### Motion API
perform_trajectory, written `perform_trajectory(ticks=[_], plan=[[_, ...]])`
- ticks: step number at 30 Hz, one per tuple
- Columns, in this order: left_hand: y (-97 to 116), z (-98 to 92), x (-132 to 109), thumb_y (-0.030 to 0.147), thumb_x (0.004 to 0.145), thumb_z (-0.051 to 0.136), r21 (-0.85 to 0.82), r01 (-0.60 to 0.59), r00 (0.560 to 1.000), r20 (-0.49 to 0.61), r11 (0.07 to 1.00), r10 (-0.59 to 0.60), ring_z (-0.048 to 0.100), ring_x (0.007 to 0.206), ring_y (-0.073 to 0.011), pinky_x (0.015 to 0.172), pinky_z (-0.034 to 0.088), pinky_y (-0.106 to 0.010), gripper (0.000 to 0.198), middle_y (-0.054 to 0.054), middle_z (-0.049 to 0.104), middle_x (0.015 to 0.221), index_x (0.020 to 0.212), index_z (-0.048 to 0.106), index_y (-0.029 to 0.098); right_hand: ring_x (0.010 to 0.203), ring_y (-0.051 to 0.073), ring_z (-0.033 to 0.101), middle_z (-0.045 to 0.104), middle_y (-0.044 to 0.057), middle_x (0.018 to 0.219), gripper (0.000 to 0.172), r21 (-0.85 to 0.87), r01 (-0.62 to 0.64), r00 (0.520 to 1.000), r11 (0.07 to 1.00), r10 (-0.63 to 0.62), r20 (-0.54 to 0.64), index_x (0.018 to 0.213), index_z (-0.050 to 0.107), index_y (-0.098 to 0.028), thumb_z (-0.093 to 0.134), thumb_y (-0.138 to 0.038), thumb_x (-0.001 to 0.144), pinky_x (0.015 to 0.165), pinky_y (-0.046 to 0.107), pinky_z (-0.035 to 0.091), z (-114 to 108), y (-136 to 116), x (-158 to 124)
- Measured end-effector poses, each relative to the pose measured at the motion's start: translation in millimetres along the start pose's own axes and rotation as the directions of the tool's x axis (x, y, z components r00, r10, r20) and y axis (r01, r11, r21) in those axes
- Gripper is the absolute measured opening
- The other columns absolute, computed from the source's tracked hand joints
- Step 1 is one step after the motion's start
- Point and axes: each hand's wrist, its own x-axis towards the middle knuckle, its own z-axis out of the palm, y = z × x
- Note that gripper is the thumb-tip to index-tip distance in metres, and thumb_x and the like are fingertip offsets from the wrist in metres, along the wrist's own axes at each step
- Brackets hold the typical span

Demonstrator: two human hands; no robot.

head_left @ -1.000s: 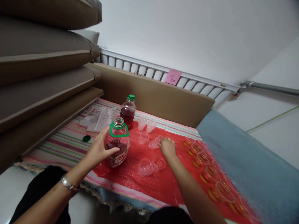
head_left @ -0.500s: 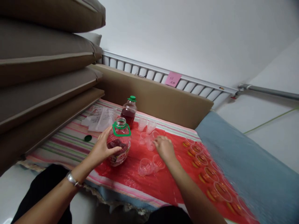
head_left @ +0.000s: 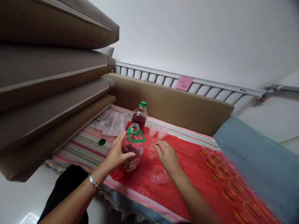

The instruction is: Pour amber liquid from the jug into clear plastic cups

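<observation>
My left hand (head_left: 118,152) is wrapped round an uncapped plastic jug of dark red drink (head_left: 132,151) with a green neck ring, standing on a red plastic sheet (head_left: 187,165). Just to its right, my right hand (head_left: 166,154) pinches the rim of an empty clear plastic cup (head_left: 152,151). A second clear cup (head_left: 159,175) lies near my right wrist. Behind the jug stands a second, green-capped bottle of red drink (head_left: 139,115), with two upturned clear cups (head_left: 158,130) beside it.
A loose green cap (head_left: 102,142) lies on the striped cloth, near a clear plastic bag (head_left: 113,123). Several cups holding orange liquid (head_left: 219,172) line the sheet at the right. Stacked brown cushions (head_left: 46,81) loom at left; a brown board (head_left: 173,105) backs the surface.
My right hand has slid left with a clear cup, bringing it close beside the open jug. The left hand has kept its grip on the jug. The view has shifted.
</observation>
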Motion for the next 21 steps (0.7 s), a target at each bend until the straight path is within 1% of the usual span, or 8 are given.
perform_trajectory(ticks=[3,5,7,10,12,15,17,21], plan=[[1,-0.8,-2,0.045,0.064,0.079,-0.071,0.029,1.000,-0.001,0.997,-0.030,0.027,0.141,-0.0316,0.116,0.019,-0.049,0.090,-0.014,0.035,0.152,0.141,0.039,0.023,0.100,0.021,0.060,0.068,0.010,0.103,0.019,0.197,0.287,0.920,0.938,-0.212,-0.331,0.103,0.064,-0.018,0.050,-0.026,0.093,0.090,0.035,0.046,-26,-44,2],[0,-2.3,-7,0.045,0.065,0.078,-0.136,0.064,0.998,-0.010,0.989,-0.066,0.023,0.143,-0.0290,0.117,0.015,-0.046,0.087,-0.012,0.032,0.153,0.140,0.039,0.023,0.099,0.023,0.059,0.068,0.010,0.103,0.018,0.158,0.399,0.883,0.903,-0.332,-0.332,0.105,0.063,-0.018,0.056,-0.027,0.091,0.088,0.037,0.046,-31,-73,5],[-4,-4.4,-14,0.045,0.069,0.075,-0.202,0.116,0.992,-0.028,0.972,-0.124,0.021,0.144,-0.0259,0.118,0.012,-0.043,0.083,-0.012,0.030,0.155,0.140,0.039,0.021,0.093,0.025,0.059,0.069,0.010,0.098,0.018,0.065,0.404,0.900,0.912,-0.383,-0.209,0.103,0.063,-0.017,0.060,-0.026,0.088,0.081,0.038,0.046,-28,-92,10],[-15,-7.2,-30,0.048,0.074,0.069,-0.335,0.238,0.961,-0.058,0.912,-0.272,0.025,0.143,-0.0249,0.118,0.015,-0.040,0.076,-0.012,0.034,0.153,0.139,0.041,0.020,0.085,0.026,0.059,0.069,0.010,0.087,0.013,-0.052,0.367,0.930,0.929,-0.368,-0.001,0.091,0.065,-0.016,0.061,-0.028,0.087,0.074,0.038,0.044,-22,-104,21],[-24,-7.3,-43,0.051,0.076,0.065,-0.439,0.340,0.913,-0.058,0.832,-0.404,0.034,0.139,-0.0270,0.116,0.022,-0.041,0.068,-0.013,0.042,0.148,0.134,0.047,0.019,0.081,0.024,0.059,0.068,0.008,0.082,0.016,-0.006,0.356,0.932,0.935,-0.354,0.078,0.081,0.064,-0.017,0.057,-0.029,0.089,0.072,0.035,0.042,-24,-104,31],[-37,-3.6,-62,0.057,0.076,0.061,-0.587,0.485,0.801,0.001,0.648,-0.598,0.047,0.129,-0.0316,0.108,0.036,-0.046,0.061,-0.016,0.052,0.139,0.123,0.056,0.018,0.069,0.017,0.058,0.064,0.003,0.070,0.027,0.296,0.184,0.966,0.937,-0.227,0.121,0.072,0.060,-0.019,0.048,-0.032,0.092,0.064,0.028,0.040,-31,-102,48],[-43,0.3,-73,0.059,0.074,0.062,-0.659,0.546,0.724,0.061,0.517,-0.687,0.054,0.122,-0.0338,0.103,0.041,-0.049,0.061,-0.019,0.056,0.133,0.116,0.058,0.015,0.059,0.014,0.054,0.058,-0.001,0.059,0.032,0.503,0.004,0.985,0.864,-0.089,0.145,0.066,0.057,-0.019,0.046,-0.035,0.091,0.059,0.025,0.038,-36,-101,59],[-52,3.9,-89,0.057,0.073,0.064,-0.742,0.589,0.623,0.165,0.320,-0.765,0.057,0.118,-0.0318,0.103,0.041,-0.046,0.055,-0.021,0.059,0.126,0.107,0.060,0.015,0.047,0.010,0.040,0.047,-0.005,0.049,0.033,0.658,-0.171,0.985,0.733,0.130,0.111,0.058,0.056,-0.019,0.051,-0.040,0.084,0.050,0.024,0.031,-48,-103,73]])
